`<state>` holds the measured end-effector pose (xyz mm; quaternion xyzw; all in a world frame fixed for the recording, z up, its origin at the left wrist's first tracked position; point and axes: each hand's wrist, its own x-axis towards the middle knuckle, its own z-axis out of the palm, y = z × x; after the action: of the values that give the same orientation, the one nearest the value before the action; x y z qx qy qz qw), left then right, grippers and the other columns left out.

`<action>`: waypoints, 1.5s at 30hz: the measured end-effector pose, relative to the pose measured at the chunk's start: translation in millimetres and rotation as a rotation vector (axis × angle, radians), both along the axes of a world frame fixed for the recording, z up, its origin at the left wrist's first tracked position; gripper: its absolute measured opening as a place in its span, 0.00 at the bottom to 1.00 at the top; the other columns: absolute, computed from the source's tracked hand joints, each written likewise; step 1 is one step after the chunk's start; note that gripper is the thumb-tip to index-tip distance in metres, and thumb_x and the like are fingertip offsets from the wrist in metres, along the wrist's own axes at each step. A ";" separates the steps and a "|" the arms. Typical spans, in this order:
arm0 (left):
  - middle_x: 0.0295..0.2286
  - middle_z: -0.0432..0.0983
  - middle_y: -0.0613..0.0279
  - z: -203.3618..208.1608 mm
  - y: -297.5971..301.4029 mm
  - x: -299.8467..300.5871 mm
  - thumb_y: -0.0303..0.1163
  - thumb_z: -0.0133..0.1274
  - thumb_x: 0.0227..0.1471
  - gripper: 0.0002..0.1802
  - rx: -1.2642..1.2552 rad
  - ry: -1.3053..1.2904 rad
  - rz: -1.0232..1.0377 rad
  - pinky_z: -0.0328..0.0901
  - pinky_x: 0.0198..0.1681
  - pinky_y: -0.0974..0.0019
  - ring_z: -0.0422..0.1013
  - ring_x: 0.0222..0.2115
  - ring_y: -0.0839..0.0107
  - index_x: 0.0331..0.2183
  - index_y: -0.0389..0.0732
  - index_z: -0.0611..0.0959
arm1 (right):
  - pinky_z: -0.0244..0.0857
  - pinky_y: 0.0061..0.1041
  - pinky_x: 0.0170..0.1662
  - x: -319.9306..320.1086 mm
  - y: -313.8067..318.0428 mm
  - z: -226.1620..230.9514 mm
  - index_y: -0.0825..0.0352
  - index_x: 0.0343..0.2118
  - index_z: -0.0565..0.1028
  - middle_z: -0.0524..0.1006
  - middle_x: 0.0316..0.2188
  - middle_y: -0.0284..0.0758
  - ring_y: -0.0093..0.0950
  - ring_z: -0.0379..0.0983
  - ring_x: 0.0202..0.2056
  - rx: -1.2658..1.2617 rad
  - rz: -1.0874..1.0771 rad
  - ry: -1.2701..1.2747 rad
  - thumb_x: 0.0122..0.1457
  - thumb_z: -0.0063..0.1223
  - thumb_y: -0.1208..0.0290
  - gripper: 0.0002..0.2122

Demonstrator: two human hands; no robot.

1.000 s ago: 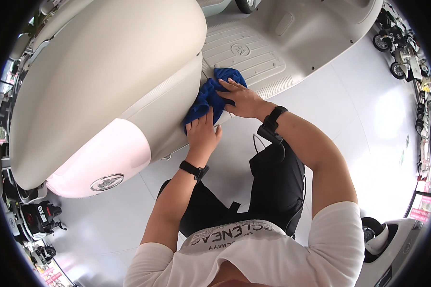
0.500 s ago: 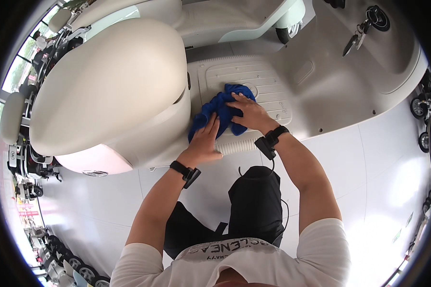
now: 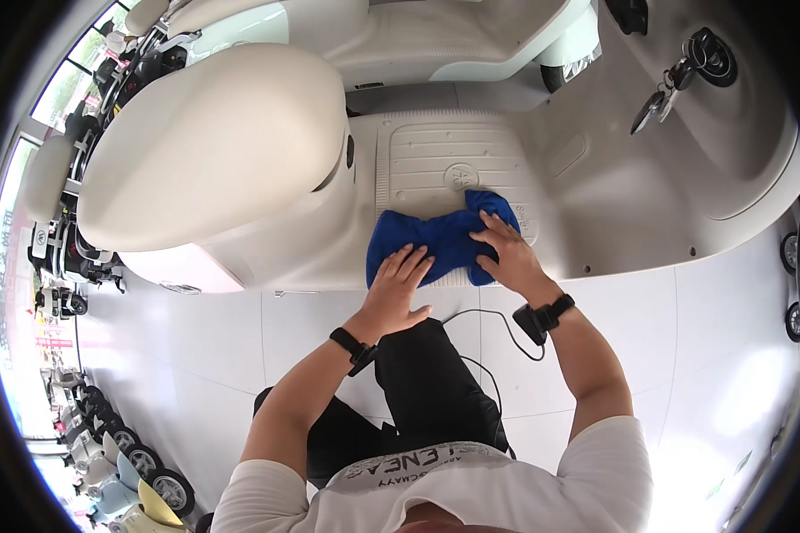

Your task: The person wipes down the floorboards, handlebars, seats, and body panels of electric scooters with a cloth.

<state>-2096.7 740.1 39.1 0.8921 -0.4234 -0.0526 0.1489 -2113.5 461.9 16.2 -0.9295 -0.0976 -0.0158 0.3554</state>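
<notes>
A blue cloth, loosely spread with a bunched right end, lies over the near edge of the beige scooter's ribbed footboard. My left hand rests on the cloth's near left part, fingers stretched out flat and thumb apart. At the cloth's bunched right end, my right hand has its fingers bent over the fabric, gripping it. The smooth scooter seat rises to the left of the footboard.
Keys hang from the lock on the scooter's front panel. Beyond stands another pale scooter. More scooters line the left side. A thin black cable hangs near my legs, above the pale tiled floor.
Both hands have moved right and toward me along with the cloth, which is now spread flatter. More of the footboard's far side shows. The view has shifted slightly.
</notes>
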 end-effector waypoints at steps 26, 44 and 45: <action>0.65 0.43 0.42 -39.2 -68.7 67.7 0.53 0.41 0.62 0.38 0.093 -0.181 0.309 0.40 0.67 0.43 0.41 0.66 0.46 0.65 0.45 0.55 | 0.47 0.45 0.67 29.1 -24.3 -21.3 0.51 0.62 0.64 0.51 0.68 0.45 0.44 0.49 0.67 -0.309 -0.372 0.017 0.59 0.53 0.59 0.27; 0.65 0.44 0.43 -32.0 -87.1 -8.3 0.55 0.51 0.55 0.44 0.076 -0.150 0.001 0.39 0.67 0.43 0.41 0.66 0.46 0.65 0.45 0.57 | 0.55 0.39 0.64 -100.4 -27.2 -21.7 0.59 0.54 0.73 0.62 0.64 0.43 0.43 0.59 0.63 -0.185 -0.481 -0.065 0.59 0.54 0.70 0.19; 0.65 0.45 0.43 -33.3 -92.8 -0.7 0.56 0.51 0.54 0.44 0.067 -0.190 -0.026 0.39 0.67 0.44 0.42 0.66 0.46 0.65 0.45 0.58 | 0.55 0.39 0.64 -94.3 -27.5 -22.0 0.60 0.53 0.73 0.62 0.63 0.44 0.43 0.59 0.63 -0.179 -0.499 -0.083 0.59 0.53 0.71 0.18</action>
<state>-2097.4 647.3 5.8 0.8919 -0.4452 0.0163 0.0777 -2207.8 434.5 -5.8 -0.9510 0.1191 -0.1325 0.2527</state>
